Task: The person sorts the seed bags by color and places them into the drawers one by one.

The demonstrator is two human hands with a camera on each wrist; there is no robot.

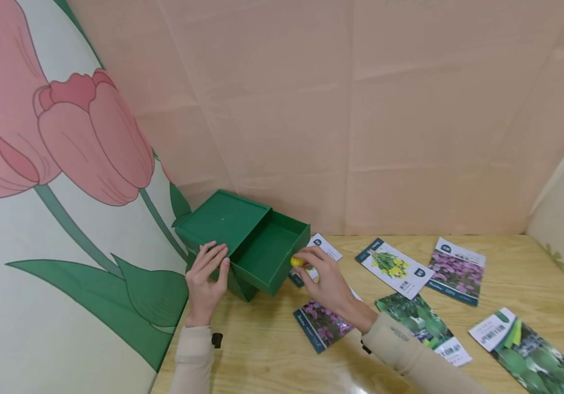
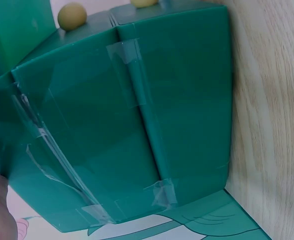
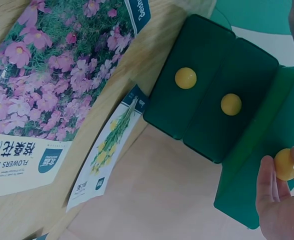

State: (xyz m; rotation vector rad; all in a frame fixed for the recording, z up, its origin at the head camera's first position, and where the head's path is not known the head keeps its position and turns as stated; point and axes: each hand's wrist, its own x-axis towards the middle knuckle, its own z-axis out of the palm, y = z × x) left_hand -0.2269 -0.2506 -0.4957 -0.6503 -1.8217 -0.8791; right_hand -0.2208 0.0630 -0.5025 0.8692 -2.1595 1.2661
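Observation:
A green set of stacked drawers (image 1: pixel 222 219) stands at the left, by the wall. Its top drawer (image 1: pixel 269 246) is pulled far out, and the inside shows bare. My right hand (image 1: pixel 328 282) pinches the round yellow knob (image 3: pixel 287 164) on that drawer's front between thumb and fingers. My left hand (image 1: pixel 206 282) rests on the near top edge of the drawer set, fingers laid over the top. In the right wrist view, two lower drawers stay pushed in, each with a yellow knob (image 3: pixel 185 78). Clear tape (image 2: pixel 137 95) runs over the seams between the drawer units.
Several seed packets lie right of the drawers: pink flowers (image 1: pixel 323 323), yellow flowers (image 1: pixel 394 267), another pink one (image 1: pixel 456 271), and green fruit (image 1: pixel 533 350). A tulip-printed wall (image 1: pixel 89 235) rises at the left, a plain pinkish backdrop (image 1: pixel 311 137) behind the wooden table (image 1: pixel 252 350).

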